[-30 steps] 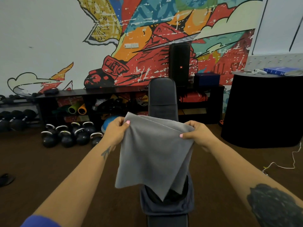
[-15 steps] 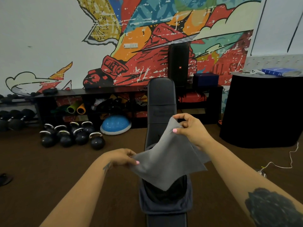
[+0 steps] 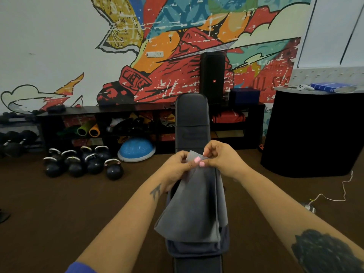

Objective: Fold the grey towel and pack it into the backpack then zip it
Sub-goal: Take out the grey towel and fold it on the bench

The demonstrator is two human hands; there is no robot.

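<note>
The grey towel (image 3: pixel 195 205) hangs folded in a narrow strip in front of me. My left hand (image 3: pixel 176 167) and my right hand (image 3: pixel 221 158) pinch its top corners together at the same spot, thumbs almost touching. Below the towel a dark blue-grey backpack (image 3: pixel 197 250) lies on the black padded bench (image 3: pixel 192 123); the hanging cloth hides most of the bag and its opening, so only its lower edge shows.
Several kettlebells (image 3: pixel 82 164) and a blue balance dome (image 3: pixel 136 149) sit on the brown floor at the left. A low black shelf (image 3: pixel 118 109) runs along the mural wall. A black round counter (image 3: pixel 313 133) stands at the right, a white cable (image 3: pixel 334 196) beside it.
My left hand swung its corner of the towel down, then up to meet my right hand. The towel went from a wide spread sheet to a narrow folded strip.
</note>
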